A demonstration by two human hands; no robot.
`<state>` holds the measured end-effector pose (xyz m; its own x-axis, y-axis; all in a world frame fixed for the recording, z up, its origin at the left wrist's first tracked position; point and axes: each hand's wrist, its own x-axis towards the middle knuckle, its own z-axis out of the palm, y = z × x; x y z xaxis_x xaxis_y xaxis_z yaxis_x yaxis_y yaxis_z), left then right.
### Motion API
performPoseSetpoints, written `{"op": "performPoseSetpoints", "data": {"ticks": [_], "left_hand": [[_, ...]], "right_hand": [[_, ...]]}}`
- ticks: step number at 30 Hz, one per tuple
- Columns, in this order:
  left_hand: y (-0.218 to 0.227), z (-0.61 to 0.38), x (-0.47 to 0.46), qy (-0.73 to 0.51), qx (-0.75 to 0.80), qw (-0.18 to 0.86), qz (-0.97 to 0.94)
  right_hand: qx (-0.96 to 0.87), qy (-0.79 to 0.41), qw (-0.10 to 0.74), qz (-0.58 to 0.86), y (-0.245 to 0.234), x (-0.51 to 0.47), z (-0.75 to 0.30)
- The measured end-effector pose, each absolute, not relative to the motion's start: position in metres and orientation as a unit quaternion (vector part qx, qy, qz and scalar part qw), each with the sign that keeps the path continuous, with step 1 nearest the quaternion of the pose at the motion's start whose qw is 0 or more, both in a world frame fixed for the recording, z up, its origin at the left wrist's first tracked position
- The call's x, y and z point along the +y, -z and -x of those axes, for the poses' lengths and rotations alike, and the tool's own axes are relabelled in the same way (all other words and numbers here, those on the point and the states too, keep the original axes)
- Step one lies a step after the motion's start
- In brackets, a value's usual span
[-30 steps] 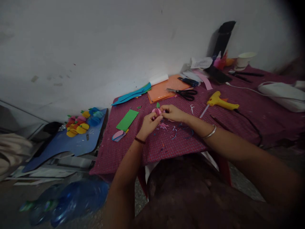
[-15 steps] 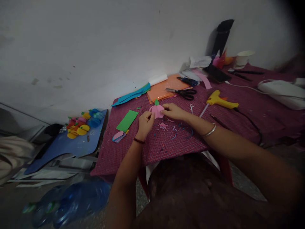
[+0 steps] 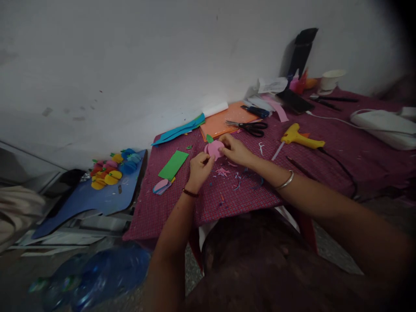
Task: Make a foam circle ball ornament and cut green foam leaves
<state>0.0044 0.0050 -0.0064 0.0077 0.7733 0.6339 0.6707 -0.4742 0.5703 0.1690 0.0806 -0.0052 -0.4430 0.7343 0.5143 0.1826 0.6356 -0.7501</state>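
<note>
A pink foam-sheet fruit shape (image 3: 214,149) with a green leaf (image 3: 209,138) at its top is held up between both hands, over the checked tablecloth. My left hand (image 3: 199,170) pinches its lower left edge with thumb and finger. On the other side, my right hand (image 3: 234,150) grips its right edge. Left of my left hand lie a green sheet piece (image 3: 173,165) and a small stack of pink and blue cutouts (image 3: 161,186). Pink scraps (image 3: 222,172) are scattered just below the fruit shape.
Black-handled scissors (image 3: 251,128) rest at the edge of orange sheets (image 3: 224,122). A yellow glue gun (image 3: 300,138) with a cord lies to the right, near a phone (image 3: 295,101). Finished colourful foam fruits (image 3: 112,177) sit on a blue board (image 3: 107,200) at left; large bottles (image 3: 110,273) lie below.
The pink fruit shape has turned in my fingers: its leaf now tilts left and its rounded face shows more. My left hand has slid slightly right along its lower edge.
</note>
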Motion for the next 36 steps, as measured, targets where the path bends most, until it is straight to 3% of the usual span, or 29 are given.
{"op": "performPoseSetpoints", "data": {"ticks": [3, 6, 16, 36], "left_hand": [[0.004, -0.008, 0.001, -0.499, 0.490, 0.118, -0.705], [0.001, -0.010, -0.002, -0.502, 0.489, 0.149, -0.698], [0.003, -0.010, -0.001, -0.489, 0.511, 0.139, -0.693], [0.003, -0.011, -0.001, -0.516, 0.499, 0.180, -0.673]], "right_hand": [[-0.779, -0.337, 0.475, 0.233, 0.003, 0.078, -0.168], [-0.789, -0.346, 0.458, 0.221, -0.001, 0.076, -0.170], [-0.800, -0.382, 0.376, 0.269, -0.008, 0.068, -0.171], [-0.802, -0.431, 0.354, 0.214, -0.003, 0.076, -0.172]]}}
